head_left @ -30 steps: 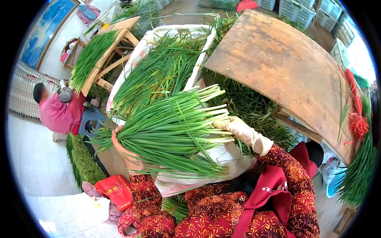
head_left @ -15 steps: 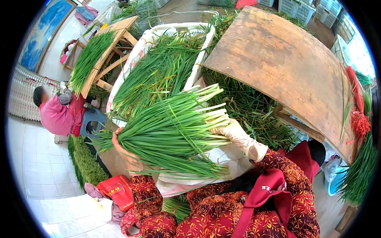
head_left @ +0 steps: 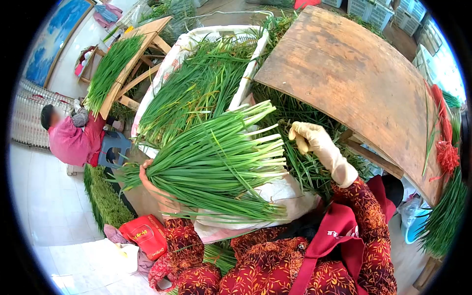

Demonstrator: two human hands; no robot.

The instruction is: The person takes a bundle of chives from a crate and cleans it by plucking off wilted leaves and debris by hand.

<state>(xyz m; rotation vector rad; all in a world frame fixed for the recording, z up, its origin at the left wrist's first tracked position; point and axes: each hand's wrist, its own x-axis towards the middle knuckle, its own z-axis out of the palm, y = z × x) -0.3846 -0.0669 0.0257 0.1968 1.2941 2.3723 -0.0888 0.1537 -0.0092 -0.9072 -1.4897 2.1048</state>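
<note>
A large bundle of long green stalks [head_left: 211,164] with pale ends pointing right lies across a white cloth [head_left: 290,194] over my lap. My left hand [head_left: 156,189], bare, is wrapped round the leafy end of the bundle at its left. To the right of the pale ends, my right hand [head_left: 309,137], in a cream glove, is raised clear of the stalks. Its fingers are curled, and whether anything is between them cannot be made out. Behind the bundle a white lined crate [head_left: 249,69] holds more green stalks.
A wooden board table [head_left: 354,88] stands at the right, with red ties [head_left: 445,152] on its edge. Loose greens [head_left: 314,167] lie beneath. A person in pink [head_left: 76,140] sits at the left by a slanted board of stalks. A red bag [head_left: 147,236] lies lower left.
My right hand has come away from the pale stalk ends and moved up and to the right. My left hand keeps its hold on the bundle.
</note>
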